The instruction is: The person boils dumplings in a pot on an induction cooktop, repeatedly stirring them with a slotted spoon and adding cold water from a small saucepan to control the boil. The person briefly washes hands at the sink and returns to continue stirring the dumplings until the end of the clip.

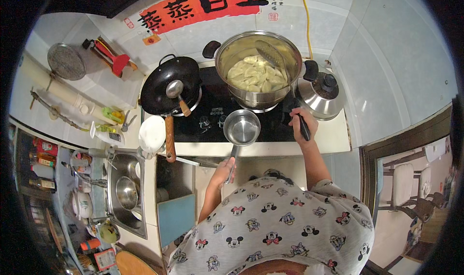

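My left hand [224, 171] is closed round the handle of a metal water ladle [241, 128], whose round bowl is over the front edge of the black stove. In my right hand [304, 124] is the black handle of a skimmer [270, 52]. The skimmer's perforated head is inside a large steel pot [258, 97], at the far side. Many pale dumplings [256, 74] lie piled in the pot; whether there is water beneath them I cannot tell. The pot stands on the right burner, its two black handles sticking out at the sides.
A black wok [164, 89] holding a metal ladle with a wooden handle [184, 107] sits on the left burner. A domed steel lid [321, 98] rests right of the pot. Beside the wok's wooden handle is a white plate [152, 133]. The sink [114, 178] is at left.
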Demonstrator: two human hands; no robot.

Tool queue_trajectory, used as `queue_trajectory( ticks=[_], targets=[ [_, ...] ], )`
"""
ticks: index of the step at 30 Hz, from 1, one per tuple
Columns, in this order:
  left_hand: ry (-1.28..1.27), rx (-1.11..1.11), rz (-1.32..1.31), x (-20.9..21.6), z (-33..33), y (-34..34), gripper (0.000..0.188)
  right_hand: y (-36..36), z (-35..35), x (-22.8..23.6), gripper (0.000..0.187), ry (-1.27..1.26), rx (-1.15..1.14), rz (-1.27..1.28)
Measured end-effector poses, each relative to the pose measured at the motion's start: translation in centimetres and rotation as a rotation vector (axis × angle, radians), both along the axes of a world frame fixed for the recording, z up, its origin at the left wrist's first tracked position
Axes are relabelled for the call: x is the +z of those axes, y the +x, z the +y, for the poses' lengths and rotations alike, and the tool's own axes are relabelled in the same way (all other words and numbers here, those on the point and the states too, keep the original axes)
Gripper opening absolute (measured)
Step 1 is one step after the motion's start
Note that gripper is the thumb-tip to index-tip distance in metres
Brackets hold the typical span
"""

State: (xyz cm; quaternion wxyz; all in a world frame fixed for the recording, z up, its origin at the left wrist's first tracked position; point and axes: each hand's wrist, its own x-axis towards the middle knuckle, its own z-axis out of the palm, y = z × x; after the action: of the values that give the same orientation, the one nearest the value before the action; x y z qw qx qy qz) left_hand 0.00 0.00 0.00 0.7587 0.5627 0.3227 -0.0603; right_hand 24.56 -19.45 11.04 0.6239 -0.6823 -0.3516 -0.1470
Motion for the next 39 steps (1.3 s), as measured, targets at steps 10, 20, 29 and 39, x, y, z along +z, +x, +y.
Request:
queue_trajectory(
  ticks=[10, 20, 29, 39],
  targets=[
    [0.053, 0.021, 0.055, 1.1, 0.2, 0.4, 0.04, 0.5, 0.5, -0.1, 0.008, -0.018, -0.048, -0.075],
    [0.088, 0.009, 0.064, 0.9, -0.1, 0.3, 0.041, 0.5, 0.3, 0.1, 0.01, -0.016, -0.028, -0.077],
    [0.101, 0.01, 0.075, 1.4, -0.3, 0.4, 0.04, 0.5, 0.0, -0.2, 0.01, -0.02, -0.021, -0.101],
    [0.058, 0.008, 0.057, 1.1, -0.2, 0.2, 0.04, 0.2, -0.1, 0.3, 0.008, -0.069, -0.046, -0.069]
  ],
)
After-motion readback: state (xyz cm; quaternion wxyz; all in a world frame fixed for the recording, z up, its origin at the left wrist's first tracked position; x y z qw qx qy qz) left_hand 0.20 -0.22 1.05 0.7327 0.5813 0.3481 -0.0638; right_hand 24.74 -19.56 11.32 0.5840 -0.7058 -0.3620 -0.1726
